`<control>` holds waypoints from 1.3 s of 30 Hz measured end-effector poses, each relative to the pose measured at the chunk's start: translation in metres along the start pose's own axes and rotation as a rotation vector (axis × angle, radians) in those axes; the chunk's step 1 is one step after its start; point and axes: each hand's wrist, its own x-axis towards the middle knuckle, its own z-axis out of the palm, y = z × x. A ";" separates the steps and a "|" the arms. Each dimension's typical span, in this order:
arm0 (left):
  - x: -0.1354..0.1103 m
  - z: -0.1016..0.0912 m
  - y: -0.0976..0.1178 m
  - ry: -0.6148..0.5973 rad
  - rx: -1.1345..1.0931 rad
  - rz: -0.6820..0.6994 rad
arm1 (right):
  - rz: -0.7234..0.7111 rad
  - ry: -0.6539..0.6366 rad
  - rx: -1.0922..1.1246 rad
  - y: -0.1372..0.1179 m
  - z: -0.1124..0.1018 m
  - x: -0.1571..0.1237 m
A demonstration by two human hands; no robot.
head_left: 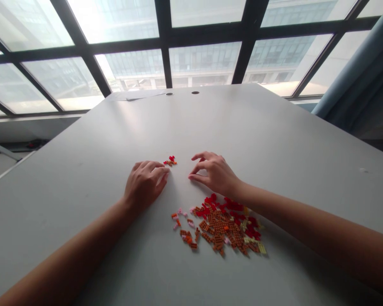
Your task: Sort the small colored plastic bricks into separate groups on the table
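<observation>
two bare hands rest on a pale grey table (83, 178), with a small clump of red and orange plastic bricks (170, 160) between them and a larger scatter of bricks (218, 227) just below. the left hand (145, 185) lies palm down with its fingers (158, 170) together and loosely curled, their tips pointing toward the right hand and just beside the clump's lower edge; whether they touch it cannot be told. the right hand (215, 173) arches over the table, its fingers (204, 157) spread apart from the thumb (194, 178), with the tips pointing back toward the left hand. nothing shows between them. the clump's long axis runs across the view, and its bricks are too small to tell apart. the scatter stretches from lower left to right, sloping gently down toward the right, just below the right wrist. its orange plates lie at mixed angles, with red pieces massed along the upper right, pale yellow ones at the right end, and a few pink ones at the left end. two round holes (169, 94) mark the table's far end, and tall windows (204, 55) stand beyond it.
</observation>
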 end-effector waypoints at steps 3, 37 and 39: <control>0.000 -0.001 0.000 -0.004 -0.001 0.005 | 0.030 0.011 -0.023 0.013 0.004 0.014; 0.008 -0.025 0.026 -0.349 -0.717 0.070 | -0.267 -0.180 0.473 0.015 -0.035 -0.090; 0.006 -0.027 0.034 -0.398 -0.762 0.060 | -0.261 -0.164 0.504 0.015 -0.036 -0.089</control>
